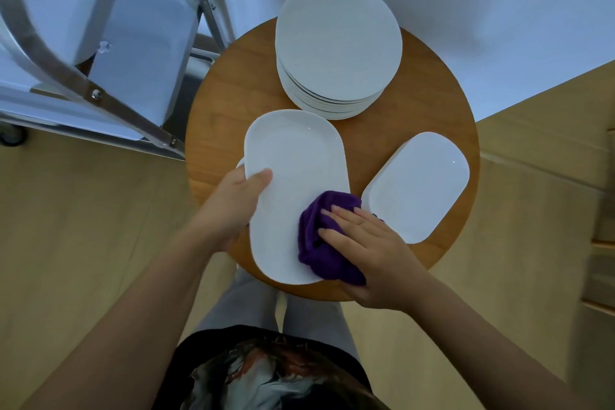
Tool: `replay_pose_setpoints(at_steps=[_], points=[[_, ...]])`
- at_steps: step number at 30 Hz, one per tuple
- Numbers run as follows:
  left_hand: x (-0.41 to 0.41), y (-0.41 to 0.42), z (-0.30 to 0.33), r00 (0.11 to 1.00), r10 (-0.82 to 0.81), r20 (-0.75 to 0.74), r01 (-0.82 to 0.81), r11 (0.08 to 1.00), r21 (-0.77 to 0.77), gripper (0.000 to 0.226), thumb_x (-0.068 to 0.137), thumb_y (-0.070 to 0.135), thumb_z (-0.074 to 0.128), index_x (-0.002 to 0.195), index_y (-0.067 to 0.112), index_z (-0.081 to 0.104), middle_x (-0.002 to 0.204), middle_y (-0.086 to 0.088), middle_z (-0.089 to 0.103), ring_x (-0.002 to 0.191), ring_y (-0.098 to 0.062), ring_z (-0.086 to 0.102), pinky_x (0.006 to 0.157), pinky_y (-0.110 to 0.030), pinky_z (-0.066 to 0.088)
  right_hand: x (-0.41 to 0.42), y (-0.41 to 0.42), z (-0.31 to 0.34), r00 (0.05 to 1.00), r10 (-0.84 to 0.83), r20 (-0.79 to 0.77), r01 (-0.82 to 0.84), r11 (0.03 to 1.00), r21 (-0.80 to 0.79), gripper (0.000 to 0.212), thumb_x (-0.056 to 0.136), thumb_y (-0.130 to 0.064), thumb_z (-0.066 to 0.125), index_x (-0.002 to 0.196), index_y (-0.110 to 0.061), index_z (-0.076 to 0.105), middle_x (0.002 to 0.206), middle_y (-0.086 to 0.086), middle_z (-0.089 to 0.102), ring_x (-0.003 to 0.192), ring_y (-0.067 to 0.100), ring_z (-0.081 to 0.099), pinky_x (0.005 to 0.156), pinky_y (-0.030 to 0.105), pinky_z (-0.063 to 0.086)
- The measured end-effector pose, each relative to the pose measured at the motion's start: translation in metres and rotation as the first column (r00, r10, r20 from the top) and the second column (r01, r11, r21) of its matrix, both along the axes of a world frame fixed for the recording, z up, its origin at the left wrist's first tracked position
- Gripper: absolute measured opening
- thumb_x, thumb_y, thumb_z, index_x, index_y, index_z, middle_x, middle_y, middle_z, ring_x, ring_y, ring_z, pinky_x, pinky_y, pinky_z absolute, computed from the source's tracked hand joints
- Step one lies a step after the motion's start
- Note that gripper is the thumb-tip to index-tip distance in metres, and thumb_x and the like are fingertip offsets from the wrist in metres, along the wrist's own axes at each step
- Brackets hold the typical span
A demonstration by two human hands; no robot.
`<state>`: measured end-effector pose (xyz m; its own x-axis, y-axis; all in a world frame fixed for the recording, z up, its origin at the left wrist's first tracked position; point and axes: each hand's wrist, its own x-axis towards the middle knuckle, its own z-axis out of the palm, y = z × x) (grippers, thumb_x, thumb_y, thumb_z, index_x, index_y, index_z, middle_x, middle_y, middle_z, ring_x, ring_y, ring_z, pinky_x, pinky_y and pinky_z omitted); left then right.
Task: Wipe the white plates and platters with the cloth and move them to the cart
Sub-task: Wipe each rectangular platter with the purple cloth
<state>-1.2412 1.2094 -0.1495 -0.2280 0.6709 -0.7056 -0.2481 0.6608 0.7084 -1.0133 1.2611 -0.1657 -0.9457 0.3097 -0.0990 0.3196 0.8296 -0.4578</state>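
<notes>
A large white oblong platter [293,176] is held over the near left part of the round wooden table [239,76]. My left hand [236,200] grips its left rim, thumb on top. My right hand [369,250] presses a purple cloth [322,243] flat onto the platter's near right part, fingers straight. A stack of smaller white platters [419,186] lies at the table's right. A stack of several round white plates [337,50] stands at the far side. The metal cart [100,83] is at the upper left, with white platters on its shelves.
The cart's slanted metal frame [60,66] and a caster [13,136] stand close to the table's left edge. Another white rim [240,163] peeks out under the held platter. Wooden floor surrounds the table; a white wall is behind.
</notes>
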Motion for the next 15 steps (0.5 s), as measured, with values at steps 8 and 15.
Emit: replay_pose_setpoints(at_steps=[8, 15], points=[[-0.014, 0.011, 0.003, 0.886, -0.453, 0.101, 0.461, 0.885, -0.071, 0.019, 0.098, 0.028, 0.046, 0.104, 0.026, 0.063, 0.095, 0.004, 0.073, 0.089, -0.015, 0.069, 0.075, -0.028, 0.055, -0.025, 0.056, 0.009, 0.95, 0.189, 0.25, -0.198, 0.98, 0.01, 0.091, 0.078, -0.046, 0.066, 0.148, -0.032, 0.01, 0.157, 0.002, 0.016, 0.144, 0.016, 0.001, 0.113, 0.03, -0.008], [-0.023, 0.018, 0.007, 0.968, -0.245, 0.056, 0.246, 0.969, -0.015, 0.016, 0.097, 0.025, 0.046, 0.099, 0.022, 0.062, 0.085, 0.003, 0.074, 0.077, -0.015, 0.072, 0.061, -0.027, 0.055, -0.038, 0.067, 0.011, 0.988, 0.043, 0.149, -0.044, 0.999, 0.002, 0.086, 0.077, -0.037, 0.074, 0.147, -0.023, 0.026, 0.153, 0.004, 0.027, 0.143, 0.022, 0.017, 0.116, 0.038, 0.008]])
